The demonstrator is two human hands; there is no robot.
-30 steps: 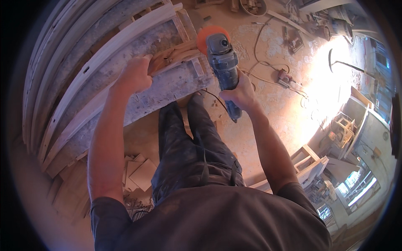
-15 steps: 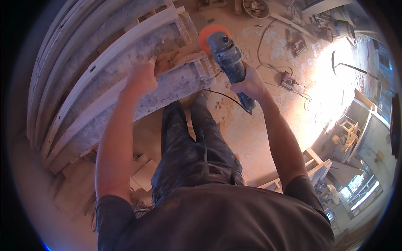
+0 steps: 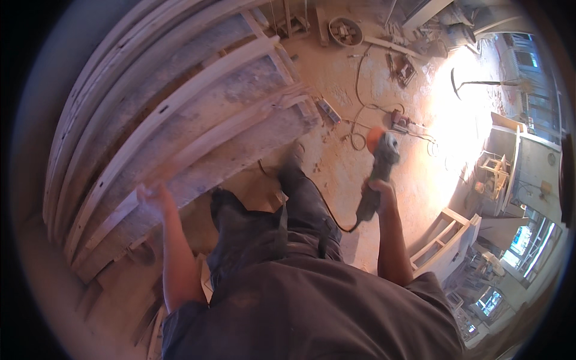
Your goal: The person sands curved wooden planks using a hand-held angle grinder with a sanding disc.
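My right hand (image 3: 384, 189) grips the dark body of an angle grinder (image 3: 385, 157) with an orange disc (image 3: 375, 138) at its head. It is held over the floor, away from the wood, and its black cord (image 3: 327, 207) trails past my leg. On the left, my left hand (image 3: 155, 198) is at the near curved rail (image 3: 195, 143) of a pale wooden frame. Motion smears its fingers, so whether they touch or grip the rail is unclear. The frame lies over a mottled grey board (image 3: 264, 135).
More curved wooden rails (image 3: 114, 78) are stacked farther left. Cables and a small power tool (image 3: 398, 119) lie on the dusty floor. A round tub of offcuts (image 3: 345, 31) stands at the back, and a wooden frame (image 3: 445, 237) at the right.
The grinder has swung right and nearer to me, away from the frame's end. My left hand has slid down-left along the rail. My legs have shifted and the view has turned slightly.
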